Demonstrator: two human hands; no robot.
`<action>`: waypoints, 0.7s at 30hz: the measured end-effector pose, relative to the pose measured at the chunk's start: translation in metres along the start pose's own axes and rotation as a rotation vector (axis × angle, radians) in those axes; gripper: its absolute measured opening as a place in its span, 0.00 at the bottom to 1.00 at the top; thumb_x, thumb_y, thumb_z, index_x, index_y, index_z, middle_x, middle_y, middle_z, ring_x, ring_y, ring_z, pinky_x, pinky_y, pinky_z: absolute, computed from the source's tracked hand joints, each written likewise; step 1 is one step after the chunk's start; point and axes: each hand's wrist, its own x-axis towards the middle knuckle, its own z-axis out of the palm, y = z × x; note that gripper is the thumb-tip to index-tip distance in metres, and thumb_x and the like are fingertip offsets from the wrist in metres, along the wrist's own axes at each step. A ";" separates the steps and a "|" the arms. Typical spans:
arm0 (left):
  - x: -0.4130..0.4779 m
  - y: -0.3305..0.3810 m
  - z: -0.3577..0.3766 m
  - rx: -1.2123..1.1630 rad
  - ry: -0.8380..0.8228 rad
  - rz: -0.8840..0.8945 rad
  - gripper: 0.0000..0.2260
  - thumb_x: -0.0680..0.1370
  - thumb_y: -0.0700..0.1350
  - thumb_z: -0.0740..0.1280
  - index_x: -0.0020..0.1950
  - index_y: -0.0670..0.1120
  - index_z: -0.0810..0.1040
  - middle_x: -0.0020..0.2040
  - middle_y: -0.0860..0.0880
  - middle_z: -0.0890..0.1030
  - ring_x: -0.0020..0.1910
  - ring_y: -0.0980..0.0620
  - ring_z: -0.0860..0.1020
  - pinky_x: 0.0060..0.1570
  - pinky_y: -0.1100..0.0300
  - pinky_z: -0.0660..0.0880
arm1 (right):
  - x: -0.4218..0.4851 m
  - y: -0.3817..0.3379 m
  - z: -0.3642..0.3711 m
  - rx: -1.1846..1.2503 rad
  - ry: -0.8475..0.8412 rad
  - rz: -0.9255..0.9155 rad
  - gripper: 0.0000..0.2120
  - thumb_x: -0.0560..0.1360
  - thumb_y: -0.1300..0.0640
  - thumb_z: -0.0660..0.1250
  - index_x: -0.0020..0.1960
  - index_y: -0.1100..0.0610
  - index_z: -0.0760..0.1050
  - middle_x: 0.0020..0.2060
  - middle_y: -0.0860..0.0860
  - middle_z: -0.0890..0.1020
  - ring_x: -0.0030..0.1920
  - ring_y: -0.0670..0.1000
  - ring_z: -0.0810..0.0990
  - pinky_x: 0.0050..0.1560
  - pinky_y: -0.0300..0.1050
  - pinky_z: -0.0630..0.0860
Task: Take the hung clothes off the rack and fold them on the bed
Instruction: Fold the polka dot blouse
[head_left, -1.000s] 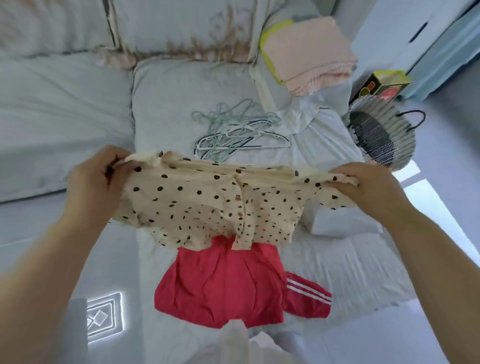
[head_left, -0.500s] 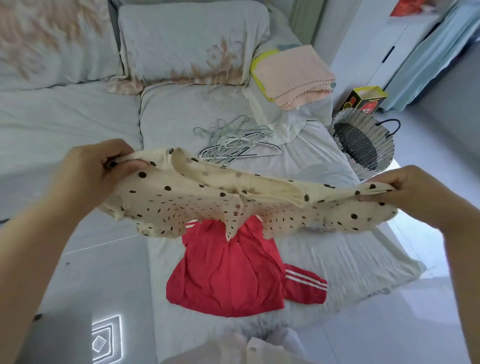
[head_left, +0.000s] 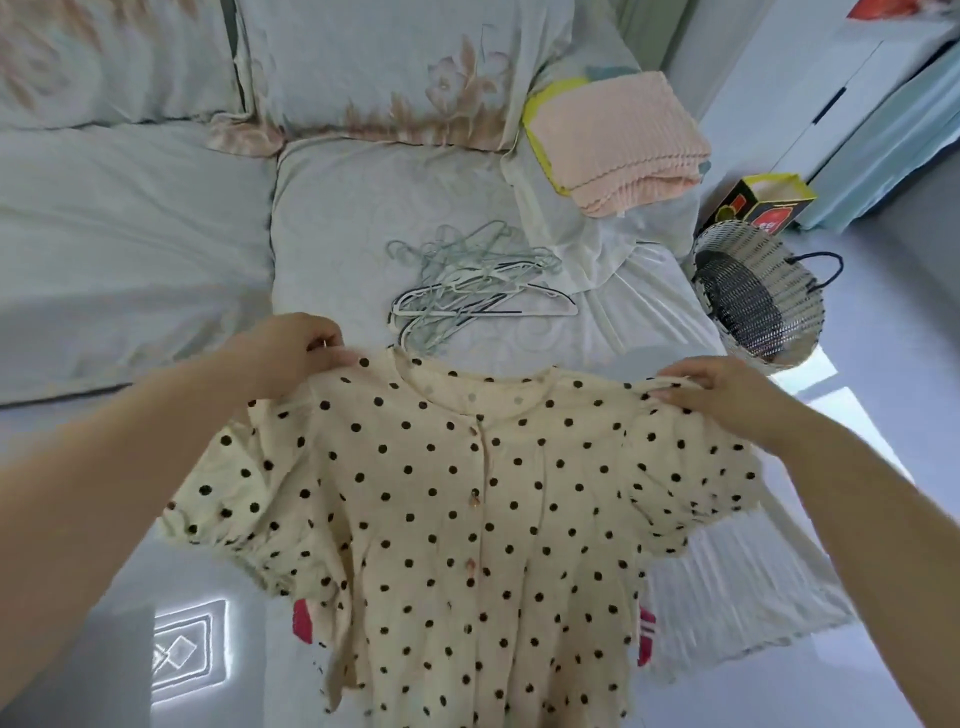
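A cream blouse with dark polka dots (head_left: 467, 519) hangs spread open, front facing me, over the bed (head_left: 332, 218). My left hand (head_left: 291, 348) pinches its left shoulder and my right hand (head_left: 717, 389) pinches its right shoulder. A red garment with white stripes (head_left: 645, 629) lies on the bed underneath, mostly hidden by the blouse. Several empty hangers (head_left: 467, 286) lie in a heap just beyond the blouse's collar.
Folded pink knitwear (head_left: 618, 140) sits on a pale cloth at the bed's far right corner. Two floral pillows (head_left: 395, 67) line the head. A woven basket (head_left: 758, 296) and a yellow box (head_left: 758, 200) stand on the floor to the right.
The blouse was bunched and stretched sideways between my hands; now it hangs flat and open, covering most of the red garment. Both hands shifted to its shoulders.
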 end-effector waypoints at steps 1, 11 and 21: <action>0.021 -0.008 0.018 0.012 0.040 -0.030 0.14 0.77 0.53 0.63 0.40 0.43 0.74 0.32 0.49 0.72 0.36 0.47 0.71 0.33 0.58 0.65 | 0.027 0.010 0.017 0.001 0.023 0.002 0.05 0.73 0.57 0.71 0.49 0.54 0.79 0.48 0.52 0.81 0.48 0.50 0.79 0.48 0.39 0.73; 0.096 -0.104 0.180 0.204 0.186 -0.243 0.20 0.75 0.40 0.65 0.67 0.47 0.68 0.61 0.44 0.77 0.59 0.39 0.73 0.61 0.50 0.62 | 0.155 0.083 0.181 -0.189 0.120 -0.010 0.19 0.75 0.62 0.64 0.65 0.57 0.71 0.65 0.56 0.72 0.65 0.56 0.69 0.64 0.46 0.63; 0.032 -0.166 0.256 -0.563 0.122 -0.879 0.25 0.77 0.47 0.66 0.70 0.40 0.63 0.65 0.42 0.72 0.63 0.42 0.70 0.54 0.55 0.65 | 0.078 0.177 0.291 -0.447 -0.401 0.182 0.32 0.78 0.42 0.56 0.76 0.42 0.43 0.77 0.50 0.44 0.76 0.56 0.45 0.74 0.57 0.46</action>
